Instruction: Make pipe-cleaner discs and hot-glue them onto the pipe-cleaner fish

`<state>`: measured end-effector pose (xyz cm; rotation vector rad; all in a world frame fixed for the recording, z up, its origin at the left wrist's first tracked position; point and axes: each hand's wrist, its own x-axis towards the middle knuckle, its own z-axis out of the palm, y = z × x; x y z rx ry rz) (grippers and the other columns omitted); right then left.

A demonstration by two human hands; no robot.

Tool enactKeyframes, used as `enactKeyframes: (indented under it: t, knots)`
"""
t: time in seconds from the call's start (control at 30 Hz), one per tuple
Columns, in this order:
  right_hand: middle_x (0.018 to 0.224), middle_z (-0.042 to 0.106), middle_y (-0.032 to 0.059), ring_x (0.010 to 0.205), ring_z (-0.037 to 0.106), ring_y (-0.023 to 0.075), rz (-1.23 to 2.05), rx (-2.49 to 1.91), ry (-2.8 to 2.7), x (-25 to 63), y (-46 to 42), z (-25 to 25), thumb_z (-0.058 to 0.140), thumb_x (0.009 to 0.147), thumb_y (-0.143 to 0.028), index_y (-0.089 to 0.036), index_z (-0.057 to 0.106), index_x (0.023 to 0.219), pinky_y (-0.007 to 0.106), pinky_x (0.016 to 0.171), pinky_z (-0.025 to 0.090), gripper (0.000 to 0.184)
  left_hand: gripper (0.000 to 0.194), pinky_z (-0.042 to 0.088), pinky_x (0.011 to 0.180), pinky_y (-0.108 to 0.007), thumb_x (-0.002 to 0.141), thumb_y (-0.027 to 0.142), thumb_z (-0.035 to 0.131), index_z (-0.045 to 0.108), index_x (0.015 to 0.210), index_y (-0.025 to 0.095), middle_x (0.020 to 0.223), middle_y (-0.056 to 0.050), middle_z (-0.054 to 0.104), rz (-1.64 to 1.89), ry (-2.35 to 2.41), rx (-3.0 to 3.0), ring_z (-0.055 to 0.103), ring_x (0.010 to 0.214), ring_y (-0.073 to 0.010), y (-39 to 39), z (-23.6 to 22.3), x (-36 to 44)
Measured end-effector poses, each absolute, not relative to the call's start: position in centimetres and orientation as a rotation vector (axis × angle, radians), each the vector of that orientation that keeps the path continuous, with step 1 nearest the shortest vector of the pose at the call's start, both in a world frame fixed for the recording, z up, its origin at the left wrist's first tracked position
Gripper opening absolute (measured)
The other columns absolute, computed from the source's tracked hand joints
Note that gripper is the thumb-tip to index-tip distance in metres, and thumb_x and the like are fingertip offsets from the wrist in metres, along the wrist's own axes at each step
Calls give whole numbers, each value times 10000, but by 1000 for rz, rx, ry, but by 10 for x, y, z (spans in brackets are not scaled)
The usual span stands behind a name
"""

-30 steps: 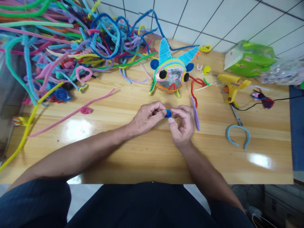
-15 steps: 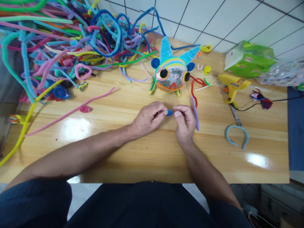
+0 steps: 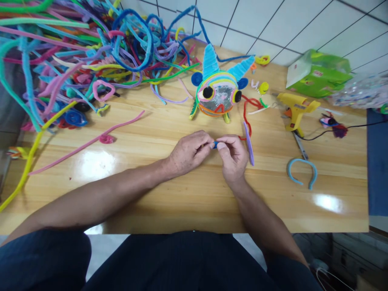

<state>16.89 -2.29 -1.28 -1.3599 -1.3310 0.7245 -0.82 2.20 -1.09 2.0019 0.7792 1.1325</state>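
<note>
A small dark blue pipe-cleaner coil [image 3: 215,144] sits between my two hands, mostly covered by fingertips. My left hand [image 3: 192,152] pinches its left side with thumb and index finger. From the right, my right hand [image 3: 233,157] closes thumb and fingers on its other side. Just beyond the hands stands a pipe-cleaner creature [image 3: 222,99] with light blue horns, dark blue round ears and large black eyes on a silvery face. Close to my right hand lie a purple strip [image 3: 249,143] and a bent red pipe cleaner [image 3: 246,115].
A tangled heap of pipe cleaners [image 3: 91,60] covers the back left. A pink pipe cleaner [image 3: 121,126] lies left of my hands. On the right are a yellow glue gun [image 3: 295,109], scissors [image 3: 301,146], a light blue curved piece [image 3: 302,161] and a green packet [image 3: 318,76].
My right hand drew slightly away from the blue coil, then came back in and closed on it. The coil turned and shows less now. My left hand kept its pinch.
</note>
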Motion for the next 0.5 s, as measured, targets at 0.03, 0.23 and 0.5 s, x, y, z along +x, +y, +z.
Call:
enactKeyframes:
  t: [0.03, 0.23, 0.5]
  knots:
    - [922, 752, 12, 856, 684, 183, 722, -1355, -1332, 169, -23, -13, 715, 1008, -357, -256, 770, 997, 350, 778, 559, 116, 155, 496, 703, -257, 1084, 182, 591, 669, 950, 184, 849, -22, 718, 1136, 776, 2006, 627, 738, -129, 22, -11, -8]
    - [913, 747, 6, 841, 685, 176, 703, -1340, -1351, 169, -22, -15, 699, 1022, -342, -262, 760, 981, 341, 760, 557, 108, 144, 493, 681, -236, 1082, 143, 605, 666, 956, 174, 837, -14, 706, 1206, 748, 2028, 629, 735, -117, 22, -11, -7]
    - [904, 739, 1, 831, 666, 175, 714, -1345, -1349, 170, -23, -14, 700, 1012, -299, -259, 762, 979, 347, 765, 536, 81, 141, 518, 702, -244, 1095, 146, 595, 667, 977, 176, 848, -20, 709, 1226, 748, 2100, 644, 763, -128, 21, -12, -6]
